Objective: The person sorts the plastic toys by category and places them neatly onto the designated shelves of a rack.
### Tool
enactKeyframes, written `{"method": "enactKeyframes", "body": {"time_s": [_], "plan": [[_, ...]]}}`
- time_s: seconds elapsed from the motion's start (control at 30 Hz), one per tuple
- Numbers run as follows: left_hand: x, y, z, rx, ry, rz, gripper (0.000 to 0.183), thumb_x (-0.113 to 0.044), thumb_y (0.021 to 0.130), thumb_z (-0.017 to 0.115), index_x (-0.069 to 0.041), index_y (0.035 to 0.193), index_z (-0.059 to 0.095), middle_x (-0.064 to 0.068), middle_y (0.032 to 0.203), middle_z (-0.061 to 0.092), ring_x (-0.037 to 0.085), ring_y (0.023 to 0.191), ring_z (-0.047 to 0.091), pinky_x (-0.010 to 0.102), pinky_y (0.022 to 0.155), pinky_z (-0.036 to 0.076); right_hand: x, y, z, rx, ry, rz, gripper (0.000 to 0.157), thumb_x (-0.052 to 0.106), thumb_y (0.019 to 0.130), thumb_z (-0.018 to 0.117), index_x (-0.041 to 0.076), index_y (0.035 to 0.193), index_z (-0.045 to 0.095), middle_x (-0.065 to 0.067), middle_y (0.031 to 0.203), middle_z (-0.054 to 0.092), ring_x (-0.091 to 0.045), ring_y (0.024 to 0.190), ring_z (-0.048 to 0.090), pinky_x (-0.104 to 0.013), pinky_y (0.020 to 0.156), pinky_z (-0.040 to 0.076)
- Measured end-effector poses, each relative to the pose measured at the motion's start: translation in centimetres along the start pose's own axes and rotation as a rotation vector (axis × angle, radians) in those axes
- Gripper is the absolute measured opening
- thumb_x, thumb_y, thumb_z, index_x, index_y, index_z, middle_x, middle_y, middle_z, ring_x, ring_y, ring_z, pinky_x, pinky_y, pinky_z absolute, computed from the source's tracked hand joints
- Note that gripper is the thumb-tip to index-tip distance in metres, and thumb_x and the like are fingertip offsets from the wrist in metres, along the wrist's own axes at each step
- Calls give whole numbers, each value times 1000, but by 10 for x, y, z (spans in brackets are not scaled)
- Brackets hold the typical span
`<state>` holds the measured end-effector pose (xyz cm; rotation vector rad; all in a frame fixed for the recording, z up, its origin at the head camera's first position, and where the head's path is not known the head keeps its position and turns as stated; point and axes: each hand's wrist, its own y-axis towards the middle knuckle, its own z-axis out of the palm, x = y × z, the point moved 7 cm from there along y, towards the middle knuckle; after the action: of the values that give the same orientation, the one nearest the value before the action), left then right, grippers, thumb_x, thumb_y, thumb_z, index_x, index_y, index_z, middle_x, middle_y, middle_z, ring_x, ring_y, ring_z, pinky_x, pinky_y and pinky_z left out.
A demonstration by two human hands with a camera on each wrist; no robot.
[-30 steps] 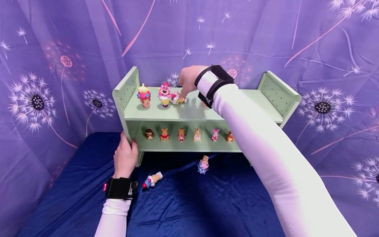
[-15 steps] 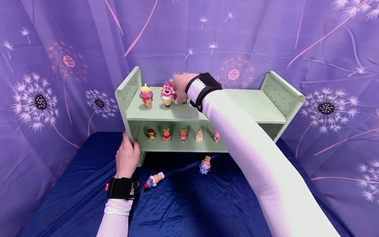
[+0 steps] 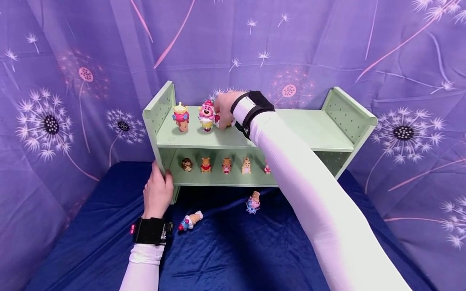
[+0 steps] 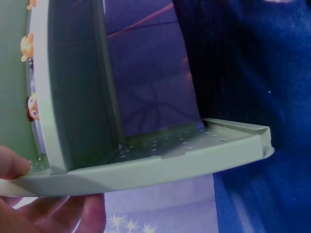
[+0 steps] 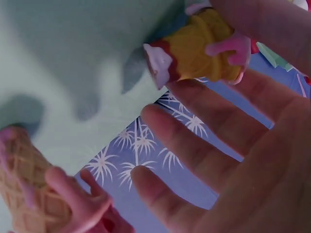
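At the left end of a pale green two-tier shelf (image 3: 291, 125), my left hand (image 3: 158, 194) grips the side panel (image 4: 146, 174), thumb on one face and fingers on the other. Over the top board, my right hand (image 3: 226, 108) pinches an ice-cream-cone figurine (image 5: 204, 46) between thumb and fingers, the other fingers spread. The hand hides most of it in the head view. Right beside it stands a pink bear figurine (image 3: 206, 117), and farther left a figurine with a yellow top (image 3: 181, 117). Another waffle-cone figurine (image 5: 34, 194) shows in the right wrist view.
Small figurines line the lower board, among them an owl (image 3: 187, 164), a red-shirted bear (image 3: 205, 165) and a yellow rabbit (image 3: 246, 165). Two cone figurines, one red-tipped (image 3: 190, 221), one blue and pink (image 3: 253, 203), lie on the blue cloth (image 3: 218, 250). A purple curtain (image 3: 309, 40) hangs behind.
My right hand has moved left and down around the figurine that lay beside the pink bear. The left hand keeps its grip; the head view has shifted slightly.
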<state>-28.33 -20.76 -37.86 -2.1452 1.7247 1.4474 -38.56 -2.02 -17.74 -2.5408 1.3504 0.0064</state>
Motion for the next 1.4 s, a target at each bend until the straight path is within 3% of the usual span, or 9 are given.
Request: {"method": "enactKeyframes", "body": {"time_s": [0.13, 0.27, 0.33, 0.5, 0.63, 0.77, 0.97, 1.2, 1.4], "plan": [[0, 1, 0, -5, 3, -2, 41, -28, 90, 42, -17, 130, 34, 18, 105, 56, 45, 81, 54, 56, 58, 33, -1, 1, -2, -26, -8, 26, 46, 25, 68, 64, 11, 111, 54, -1, 102, 54, -17, 90, 48, -29, 75, 39], [1, 1, 0, -4, 9, -2, 43, -28, 90, 42, -18, 131, 33, 19, 105, 56, 45, 81, 54, 56, 58, 33, -5, 1, -4, -41, -12, 49, 17, 19, 65, 58, 12, 79, 51, 1, 77, 48, -15, 71, 45, -27, 60, 38], [1, 1, 0, -1, 11, -1, 44, -28, 90, 42, -18, 132, 32, 20, 105, 56, 46, 81, 54, 56, 58, 33, -7, 0, -5, -40, -10, 53, 12, 17, 63, 55, 13, 69, 45, 2, 69, 44, -15, 64, 43, -26, 55, 36], [-1, 1, -1, -1, 11, 3, 45, -28, 90, 42, -18, 132, 32, 20, 106, 56, 45, 81, 54, 56, 58, 34, -15, -10, -10, -29, 33, 97, 10, 21, 62, 54, 15, 65, 47, 1, 67, 43, -15, 62, 42, -26, 54, 35], [-1, 0, -2, -6, 10, 1, 45, -29, 90, 42, -19, 132, 31, 19, 106, 55, 45, 82, 54, 56, 58, 34, -18, -18, -11, -10, 99, 123, 14, 25, 64, 54, 14, 72, 50, 0, 73, 48, -15, 65, 45, -26, 56, 37], [1, 0, -1, 3, 6, 0, 44, -28, 90, 41, -19, 132, 31, 18, 107, 55, 45, 82, 54, 56, 58, 34, -18, -21, -6, 52, 132, 120, 26, 33, 70, 56, 13, 86, 50, -1, 87, 55, -16, 80, 49, -27, 66, 38], [-1, 0, 0, 6, 1, 6, 44, -28, 90, 41, -18, 132, 31, 18, 107, 55, 45, 81, 54, 56, 57, 34, -20, -29, 0, 138, 26, 179, 40, 43, 72, 53, 14, 99, 50, -3, 101, 53, -18, 89, 49, -33, 71, 40], [-2, 0, 0, 5, 2, 7, 44, -28, 90, 41, -18, 132, 31, 18, 107, 55, 45, 82, 54, 56, 57, 34, -24, -39, -2, 116, 54, 248, 38, 47, 69, 56, 17, 92, 52, -1, 104, 52, -17, 85, 48, -34, 66, 40], [-2, 0, -1, 4, 5, 2, 43, -28, 90, 42, -17, 131, 32, 19, 105, 56, 44, 81, 54, 55, 58, 34, -22, -35, -3, 169, -28, 212, 57, 58, 72, 51, 18, 114, 51, -3, 128, 41, -19, 108, 43, -38, 83, 37]]}}
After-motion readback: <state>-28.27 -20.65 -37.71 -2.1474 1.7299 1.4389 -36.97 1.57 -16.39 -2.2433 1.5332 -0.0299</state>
